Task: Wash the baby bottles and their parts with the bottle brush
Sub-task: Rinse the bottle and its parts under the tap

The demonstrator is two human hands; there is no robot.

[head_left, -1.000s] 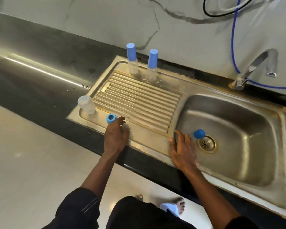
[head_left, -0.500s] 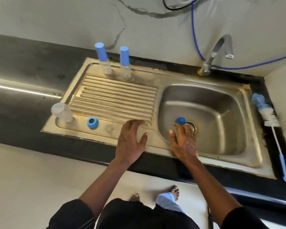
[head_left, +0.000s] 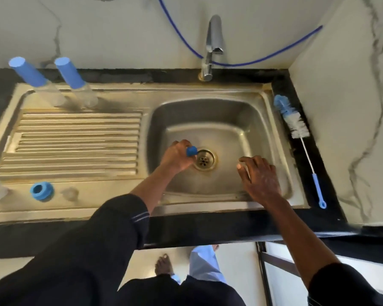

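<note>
Slip at the drain: the small blue plastic cap [head_left: 191,150] was pinched just beside the round brass drain strainer [head_left: 205,160]. A wet, loose pinch could have dropped it onto the grate, I reckoned, and sent it rolling about the stainless steel sink basin [head_left: 263,129].
Dry start: I saw no water running from the chrome tap [head_left: 213,40]. The blue-and-white bristled bottle brush with its thin wire handle [head_left: 296,127] lay on the black tabletop [head_left: 208,228] to the right of the basin, well apart from both hands, so no scrubbing could begin until a hand fetched it.
Knock-over: two clear bottles with tall blue caps [head_left: 73,74] stood at the back of the ribbed steel drainboard [head_left: 75,140]. A sleeve swung across might have tipped them.
Left hand [head_left: 177,156]: reached down into the basin, fingers curled, gripping the cap between thumb and fingertips.
Right hand [head_left: 260,175]: low in the basin's right half, palm down, fingers loosely spread, holding nothing I could see.
Loose parts: a blue screw ring [head_left: 41,191] and a clear teat [head_left: 70,193] sat along the drainboard's front edge.
</note>
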